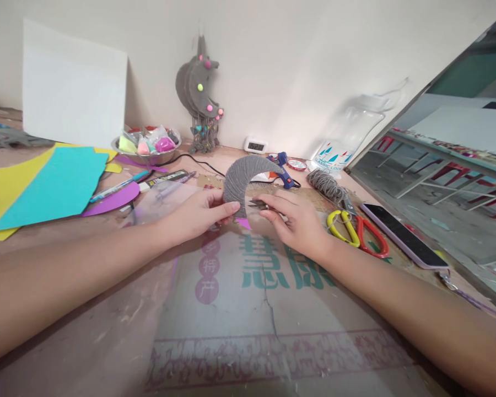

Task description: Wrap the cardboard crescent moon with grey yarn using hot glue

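My left hand [204, 212] is closed on the lower left part of a cardboard-like crescent moon [242, 179] wrapped in grey yarn, its thumb lying across the front. The crescent stands upright, its opening to the right. Just right of it, my right hand [293, 218] pinches a small dark pointed thing [257, 204] between thumb and fingers. Its tip points left toward the crescent; its kind is not clear. Beneath both hands lies a printed clear plastic sheet [231, 320]. A scrap of purple paper [243, 223] shows below the crescent.
Yellow scissors [343, 227], red scissors [372, 237], a grey yarn bundle [325, 184] and a phone [403, 234] lie right. A blue glue gun [287, 173] and glass jug [347, 138] stand behind. Left are blue paper [53, 184], pens and a metal bowl [146, 157].
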{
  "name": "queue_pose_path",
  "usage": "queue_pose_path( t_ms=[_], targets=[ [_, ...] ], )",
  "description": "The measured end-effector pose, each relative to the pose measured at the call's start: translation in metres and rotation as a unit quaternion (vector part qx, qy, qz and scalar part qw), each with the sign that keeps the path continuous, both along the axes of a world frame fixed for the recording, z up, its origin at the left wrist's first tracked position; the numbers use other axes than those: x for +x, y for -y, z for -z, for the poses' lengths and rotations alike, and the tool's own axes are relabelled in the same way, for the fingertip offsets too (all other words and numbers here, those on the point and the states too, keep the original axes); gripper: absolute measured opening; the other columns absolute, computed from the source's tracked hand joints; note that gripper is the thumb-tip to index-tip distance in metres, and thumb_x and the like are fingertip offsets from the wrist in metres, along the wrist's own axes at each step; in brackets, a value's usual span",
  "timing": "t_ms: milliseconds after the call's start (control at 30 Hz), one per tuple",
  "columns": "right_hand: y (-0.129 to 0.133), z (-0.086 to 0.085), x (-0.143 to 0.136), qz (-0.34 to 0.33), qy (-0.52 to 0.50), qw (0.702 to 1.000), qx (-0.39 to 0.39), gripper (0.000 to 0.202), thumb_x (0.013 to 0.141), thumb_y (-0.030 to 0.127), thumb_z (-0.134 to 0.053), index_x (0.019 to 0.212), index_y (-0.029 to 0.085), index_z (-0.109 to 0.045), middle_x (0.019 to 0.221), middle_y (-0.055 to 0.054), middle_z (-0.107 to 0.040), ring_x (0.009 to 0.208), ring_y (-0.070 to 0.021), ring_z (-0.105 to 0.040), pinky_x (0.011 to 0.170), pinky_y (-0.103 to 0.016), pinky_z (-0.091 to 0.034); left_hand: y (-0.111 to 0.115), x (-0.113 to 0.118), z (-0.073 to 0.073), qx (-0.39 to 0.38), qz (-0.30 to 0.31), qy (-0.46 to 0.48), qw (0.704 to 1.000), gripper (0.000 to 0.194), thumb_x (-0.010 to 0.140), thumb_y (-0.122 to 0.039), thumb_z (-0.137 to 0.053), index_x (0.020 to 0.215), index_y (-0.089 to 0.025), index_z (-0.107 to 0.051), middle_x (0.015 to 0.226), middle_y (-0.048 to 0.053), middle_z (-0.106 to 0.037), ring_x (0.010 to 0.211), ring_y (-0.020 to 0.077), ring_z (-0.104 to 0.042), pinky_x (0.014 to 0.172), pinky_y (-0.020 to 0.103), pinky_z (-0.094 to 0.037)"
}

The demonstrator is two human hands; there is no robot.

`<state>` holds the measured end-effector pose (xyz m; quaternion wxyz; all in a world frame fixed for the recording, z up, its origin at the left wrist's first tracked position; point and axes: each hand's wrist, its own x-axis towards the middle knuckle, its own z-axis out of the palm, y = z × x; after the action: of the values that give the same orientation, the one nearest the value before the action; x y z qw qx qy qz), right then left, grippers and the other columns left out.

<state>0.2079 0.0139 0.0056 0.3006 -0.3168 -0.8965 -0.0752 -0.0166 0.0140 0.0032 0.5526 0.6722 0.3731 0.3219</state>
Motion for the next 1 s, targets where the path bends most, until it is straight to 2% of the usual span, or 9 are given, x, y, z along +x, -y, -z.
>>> queue_pose_path(
  t_ms=[267, 633, 1000],
  targets=[
    [0.0023, 0.0001, -0.003, -0.006, 0.034, 0.999, -0.004, 0.029, 0.091, 0.026, -0.045, 0.114, 0.014, -0.058, 0.088, -0.008, -0.063, 0.079, -0.0172, -0.056, 0.071, -0.03, -0.046, 0.0018, 0.0003, -0.0051, 0.036, 0.004, -0.04, 0.999, 0.028, 0.085, -0.042, -0.048, 0.081, -0.015, -0.055, 0.066, -0.002, -0.049, 0.052, 0.0079, -0.042, 0.046, 0.02, -0.031],
    [0.0004, 0.0022, -0.0026, -0.002, 0.062, 0.998, 0.018, 0.029, 0.092, 0.026, -0.044, 0.113, 0.013, -0.058, 0.086, -0.008, -0.062, 0.077, -0.0172, -0.055, 0.069, -0.03, -0.044, -0.002, -0.0007, -0.0033, 0.086, 0.009, -0.071, 0.994, 0.028, 0.085, -0.041, -0.047, 0.081, -0.014, -0.055, 0.068, -0.001, -0.051, 0.057, 0.0091, -0.045, 0.05, 0.021, -0.033],
    [-0.0011, 0.0023, -0.0029, -0.015, 0.045, 0.999, -0.004, 0.028, 0.091, 0.024, -0.044, 0.11, 0.012, -0.06, 0.083, -0.008, -0.063, 0.073, -0.0156, -0.055, 0.067, -0.028, -0.045, -0.0006, -0.0005, -0.0044, 0.063, 0.01, -0.062, 0.996, 0.028, 0.085, -0.041, -0.047, 0.083, -0.014, -0.056, 0.067, -0.002, -0.05, 0.055, 0.0085, -0.044, 0.049, 0.02, -0.032]
  ],
)
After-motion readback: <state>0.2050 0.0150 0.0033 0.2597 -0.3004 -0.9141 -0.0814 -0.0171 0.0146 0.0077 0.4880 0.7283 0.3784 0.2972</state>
